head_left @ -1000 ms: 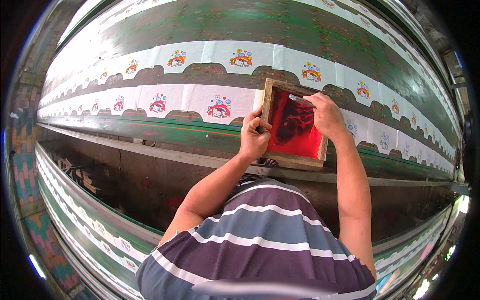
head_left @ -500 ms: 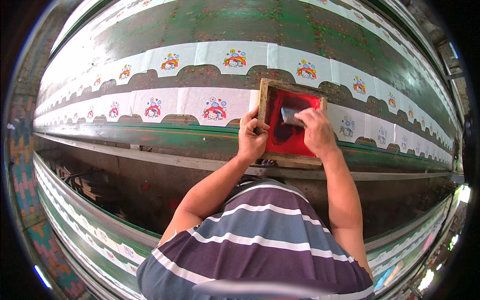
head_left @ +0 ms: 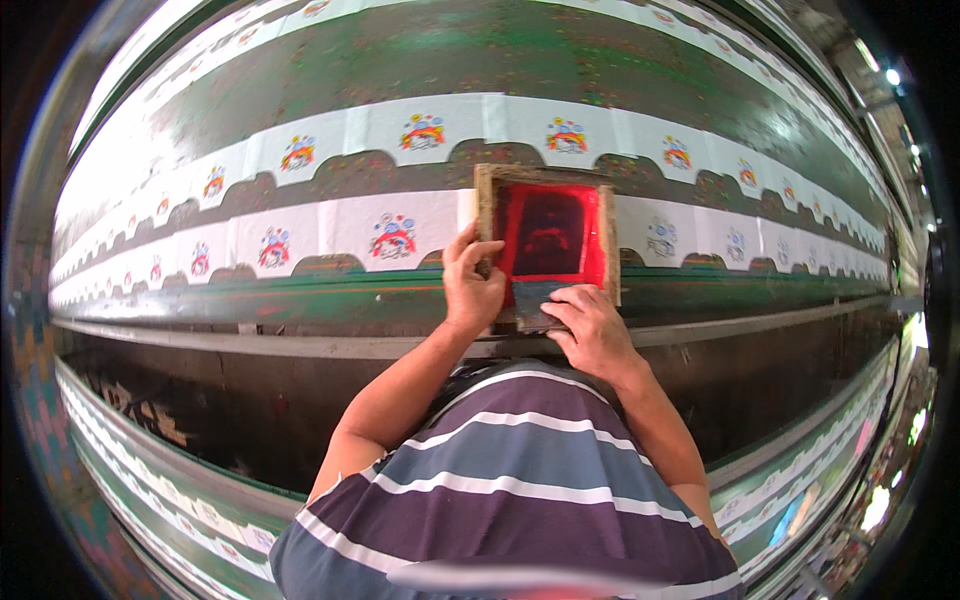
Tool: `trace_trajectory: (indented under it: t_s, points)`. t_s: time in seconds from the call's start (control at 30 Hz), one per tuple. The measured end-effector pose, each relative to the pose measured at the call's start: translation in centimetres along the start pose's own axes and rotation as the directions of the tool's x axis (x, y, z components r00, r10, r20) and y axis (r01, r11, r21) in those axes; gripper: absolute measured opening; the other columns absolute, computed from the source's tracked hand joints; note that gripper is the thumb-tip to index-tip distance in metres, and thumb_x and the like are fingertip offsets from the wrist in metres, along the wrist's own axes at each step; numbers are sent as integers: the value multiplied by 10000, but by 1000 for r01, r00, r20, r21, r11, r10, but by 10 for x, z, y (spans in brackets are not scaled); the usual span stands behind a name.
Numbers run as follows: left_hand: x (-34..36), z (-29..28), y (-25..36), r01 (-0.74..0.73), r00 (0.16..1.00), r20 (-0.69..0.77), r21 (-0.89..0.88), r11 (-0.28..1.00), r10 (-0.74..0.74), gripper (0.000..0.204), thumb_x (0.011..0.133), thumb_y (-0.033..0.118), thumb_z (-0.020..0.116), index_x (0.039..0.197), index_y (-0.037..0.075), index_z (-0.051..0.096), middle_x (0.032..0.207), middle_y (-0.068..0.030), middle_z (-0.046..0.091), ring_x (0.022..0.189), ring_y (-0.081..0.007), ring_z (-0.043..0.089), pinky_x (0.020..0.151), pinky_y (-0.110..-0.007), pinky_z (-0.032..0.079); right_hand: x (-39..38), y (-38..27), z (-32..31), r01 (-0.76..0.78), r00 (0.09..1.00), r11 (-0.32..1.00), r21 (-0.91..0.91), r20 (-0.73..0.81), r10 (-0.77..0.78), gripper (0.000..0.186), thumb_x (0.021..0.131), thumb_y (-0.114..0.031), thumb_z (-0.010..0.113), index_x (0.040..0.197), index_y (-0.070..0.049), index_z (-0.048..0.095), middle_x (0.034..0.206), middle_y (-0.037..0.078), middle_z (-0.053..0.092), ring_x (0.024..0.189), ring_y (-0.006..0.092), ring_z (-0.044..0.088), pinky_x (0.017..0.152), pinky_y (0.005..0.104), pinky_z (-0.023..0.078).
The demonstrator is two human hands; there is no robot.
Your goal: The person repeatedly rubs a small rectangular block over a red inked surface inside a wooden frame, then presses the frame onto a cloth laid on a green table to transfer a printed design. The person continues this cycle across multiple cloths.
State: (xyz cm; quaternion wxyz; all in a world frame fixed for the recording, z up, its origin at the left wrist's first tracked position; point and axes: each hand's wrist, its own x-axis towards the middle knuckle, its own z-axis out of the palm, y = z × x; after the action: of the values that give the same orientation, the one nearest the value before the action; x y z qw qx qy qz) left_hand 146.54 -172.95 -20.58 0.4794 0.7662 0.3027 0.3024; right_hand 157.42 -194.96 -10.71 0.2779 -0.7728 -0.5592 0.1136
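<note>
A wooden frame (head_left: 548,240) with a red screen lies flat on a white strip (head_left: 330,232) along the long green surface (head_left: 420,50). The left hand (head_left: 472,285) grips the frame's left edge, fingers curled over it. The right hand (head_left: 592,328) presses a dark squeegee (head_left: 532,300) at the frame's near edge — fingers closed on it. Printed motifs (head_left: 392,236) line the strip.

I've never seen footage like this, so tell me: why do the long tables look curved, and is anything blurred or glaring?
Head view: the fisheye lens bends the straight green table toward the dark round rim; the middle is sharp, with the left hand and right hand at the wooden frame with the red screen; bright glare at the right edge; a smeared band across the striped shirt at the bottom.
</note>
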Motion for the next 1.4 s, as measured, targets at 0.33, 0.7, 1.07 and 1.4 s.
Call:
trace_trajectory:
  t_s: [0.33,0.7,1.07,1.4]
  points:
    - [3,19,24,-79,997,3,-46,996,79,361,800,-164,704,1035,84,822,1704,-261,607,1586,-417,573,1304,-512,467,-65,73,-7,-183,799,887,425,-461,386,348,986,-53,865,1321,-19,776,1372,183,754,1278,385,739,1116,472,595]
    - [-27,177,78,-53,999,6,-112,992,54,311,831,-149,698,1020,71,811,1716,-279,595,1627,-414,537,1337,-494,426,-158,188,-88,-149,806,884,442,-464,368,355,970,-17,824,1324,-3,793,1397,194,776,1338,365,729,1170,461,560]
    - [-38,215,86,74,997,25,-264,962,-70,264,830,-152,681,999,16,795,1735,-257,585,1603,-321,568,1302,-424,439,-191,233,-124,-103,884,866,488,-354,305,360,998,-31,819,1352,0,767,1428,187,755,1368,345,713,1202,457,545]
    - [-37,213,72,163,987,61,-352,922,-151,231,818,-118,717,967,39,796,1709,-237,618,1587,-319,589,1300,-435,453,-190,227,-129,-148,874,826,544,-319,367,357,964,-21,834,1318,1,790,1429,175,762,1370,378,706,1192,490,550]
